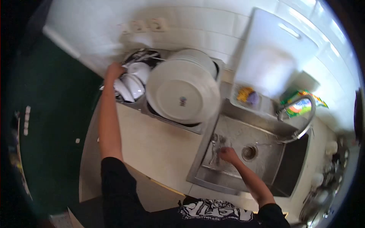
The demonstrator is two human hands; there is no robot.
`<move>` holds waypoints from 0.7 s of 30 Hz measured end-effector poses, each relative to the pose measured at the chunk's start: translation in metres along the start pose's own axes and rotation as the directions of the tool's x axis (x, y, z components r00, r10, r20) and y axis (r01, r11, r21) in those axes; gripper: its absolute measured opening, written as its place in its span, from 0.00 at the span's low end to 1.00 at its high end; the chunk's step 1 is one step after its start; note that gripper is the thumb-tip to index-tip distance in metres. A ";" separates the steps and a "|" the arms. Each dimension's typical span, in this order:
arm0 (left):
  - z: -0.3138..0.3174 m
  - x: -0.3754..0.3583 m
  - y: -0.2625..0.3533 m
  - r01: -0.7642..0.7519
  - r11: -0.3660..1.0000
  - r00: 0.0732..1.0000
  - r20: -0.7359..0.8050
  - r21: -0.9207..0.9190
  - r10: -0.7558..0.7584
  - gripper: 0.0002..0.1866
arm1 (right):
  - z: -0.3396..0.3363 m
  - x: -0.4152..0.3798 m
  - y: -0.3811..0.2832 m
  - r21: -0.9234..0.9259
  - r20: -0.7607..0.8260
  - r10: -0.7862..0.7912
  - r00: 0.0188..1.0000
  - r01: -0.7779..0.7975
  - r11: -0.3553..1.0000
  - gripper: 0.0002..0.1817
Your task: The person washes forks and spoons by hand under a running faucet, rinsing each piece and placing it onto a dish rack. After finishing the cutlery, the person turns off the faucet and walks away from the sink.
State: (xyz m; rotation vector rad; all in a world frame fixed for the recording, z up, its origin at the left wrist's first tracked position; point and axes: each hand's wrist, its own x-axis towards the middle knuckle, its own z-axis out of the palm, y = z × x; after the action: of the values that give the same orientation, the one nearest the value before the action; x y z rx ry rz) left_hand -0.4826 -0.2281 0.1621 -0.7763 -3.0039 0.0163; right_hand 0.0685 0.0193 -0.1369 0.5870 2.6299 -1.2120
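My left hand (115, 71) is stretched out to the dish rack (173, 126), at its far left end. Its fingers look curled in beside a white cup (139, 71) and some tilted white bowls (131, 87); whatever they hold is too blurred to make out. Down in the metal sink (262, 173), my right hand (228, 155) is closed, left of the drain (249, 152). Several pieces of metal cutlery (214, 148) lie on the sink floor just left of its fingers. Anything inside that hand is hidden.
Large white plates (183, 95) stand in the rack between my hands. Behind the sink are a curved faucet (310, 110), a clear tray holding yellow and purple sponges (249, 95), a green packet (304, 104) and a white cutting board (270, 57). Pots (319, 201) sit far right.
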 end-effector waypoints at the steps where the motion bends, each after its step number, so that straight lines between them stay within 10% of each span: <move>1: 0.018 0.015 -0.014 -0.011 0.999 1.000 -0.019 0.041 0.012 0.14 | -0.013 -0.003 -0.007 0.061 0.058 0.060 0.997 -0.064 0.996 0.14; 8: 0.003 -0.002 0.003 0.033 0.998 0.998 -0.043 -0.051 -0.035 0.15 | -0.059 -0.028 -0.014 0.575 0.211 0.228 0.951 -0.309 0.758 0.12; 10: 0.009 0.002 -0.017 -0.101 0.995 0.944 -0.316 -0.008 0.093 0.15 | -0.075 -0.037 -0.027 0.633 0.226 0.241 0.944 -0.330 0.700 0.11; 16: -0.069 -0.195 0.141 -0.282 0.835 0.645 -0.738 -0.472 -0.200 0.13 | -0.090 -0.066 -0.030 0.829 0.233 0.300 0.925 -0.351 0.437 0.08; 18: -0.052 -0.264 0.187 -0.609 0.597 0.712 -0.691 -0.523 0.122 0.11 | -0.092 -0.076 -0.029 0.874 0.250 0.302 0.920 -0.348 0.339 0.07; 20: 0.005 -0.312 0.251 -0.535 0.332 0.845 -0.494 -0.777 0.203 0.09 | -0.094 -0.084 -0.031 0.907 0.249 0.319 0.915 -0.336 0.256 0.10; 21: 0.017 -0.330 0.295 -0.257 0.226 0.932 -0.179 -0.940 0.314 0.09 | -0.096 -0.086 -0.031 0.920 0.247 0.321 0.914 -0.326 0.219 0.11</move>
State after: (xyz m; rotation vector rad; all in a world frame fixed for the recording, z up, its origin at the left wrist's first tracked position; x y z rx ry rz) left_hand -0.0517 -0.1298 0.1278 -1.3447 -2.5062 -1.9680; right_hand 0.1327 0.0505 -0.0253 1.2003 1.2545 -2.5156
